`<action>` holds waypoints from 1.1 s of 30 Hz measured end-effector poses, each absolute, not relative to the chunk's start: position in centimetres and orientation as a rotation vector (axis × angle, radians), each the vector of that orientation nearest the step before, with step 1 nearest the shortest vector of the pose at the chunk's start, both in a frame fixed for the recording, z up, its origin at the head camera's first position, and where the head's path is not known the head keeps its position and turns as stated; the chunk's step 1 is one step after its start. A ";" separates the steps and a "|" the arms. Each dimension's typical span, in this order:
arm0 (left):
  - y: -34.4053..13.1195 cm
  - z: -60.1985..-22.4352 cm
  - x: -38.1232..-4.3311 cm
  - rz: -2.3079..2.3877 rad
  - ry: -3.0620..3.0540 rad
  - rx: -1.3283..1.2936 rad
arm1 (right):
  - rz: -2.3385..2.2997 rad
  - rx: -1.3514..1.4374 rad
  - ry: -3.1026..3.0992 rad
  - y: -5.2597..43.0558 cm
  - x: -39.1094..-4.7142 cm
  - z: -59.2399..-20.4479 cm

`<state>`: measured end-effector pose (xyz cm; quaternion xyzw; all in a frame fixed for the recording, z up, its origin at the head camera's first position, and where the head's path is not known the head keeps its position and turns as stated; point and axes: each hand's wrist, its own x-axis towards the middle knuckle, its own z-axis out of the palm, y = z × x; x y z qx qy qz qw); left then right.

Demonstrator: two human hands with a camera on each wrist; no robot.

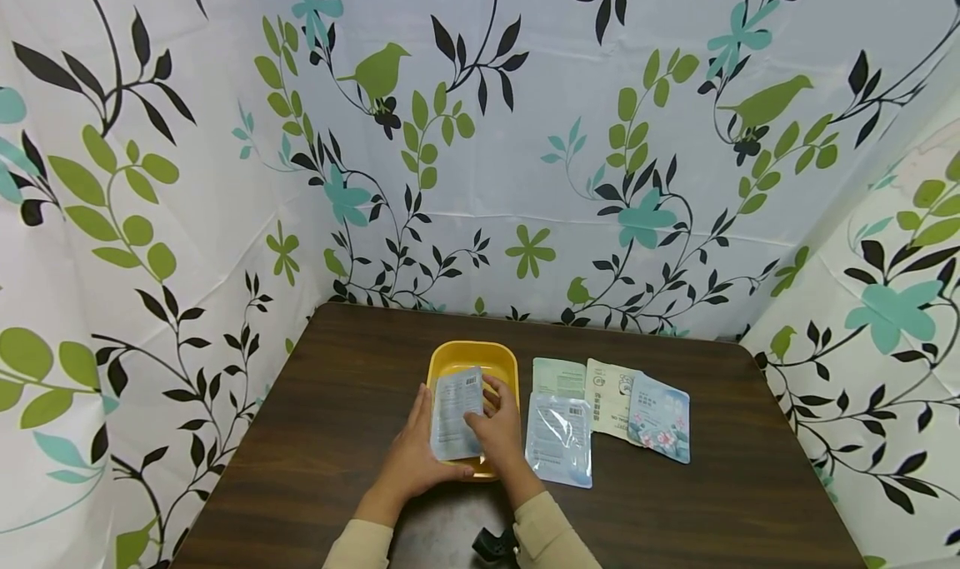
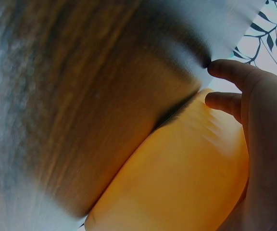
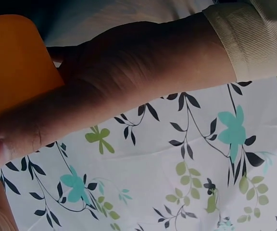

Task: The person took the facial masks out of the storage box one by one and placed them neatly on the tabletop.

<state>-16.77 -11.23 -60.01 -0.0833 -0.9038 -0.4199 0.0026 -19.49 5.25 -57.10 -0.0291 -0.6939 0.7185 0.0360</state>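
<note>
A pale blue-grey foil sachet (image 1: 454,411), printed with small text and a barcode, lies tilted within the outline of a yellow plastic tray (image 1: 472,350). My right hand (image 1: 501,436) reaches over the tray and pinches the sachet's right side, thumb on its printed face. At the tray's near left corner, my left hand (image 1: 418,452) holds the wall, fingers along the left side and thumb at the front. The left wrist view shows the tray's orange-yellow outer side (image 2: 172,178) beside that hand. In the right wrist view the sachet is hidden.
Right of the tray lie several more sachets: a silvery-blue one (image 1: 558,448), a pale green one (image 1: 558,373), a cream one (image 1: 611,394) and a blue floral one (image 1: 660,419). A black object (image 1: 492,544) is near the right sleeve. Patterned cloth (image 1: 480,219) surrounds the dark wooden table (image 1: 720,469).
</note>
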 end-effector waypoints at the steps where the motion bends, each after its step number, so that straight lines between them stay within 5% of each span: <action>1: -11.2 -60.0 -16.8 -1.318 -2.833 -0.258 | 2.224 -0.067 -2.131 5.2 -19.5 -57.0; 33: -11.4 -59.9 -16.7 -1.319 -2.828 -0.265 | 1.890 -0.024 -2.314 4.8 -19.2 -57.5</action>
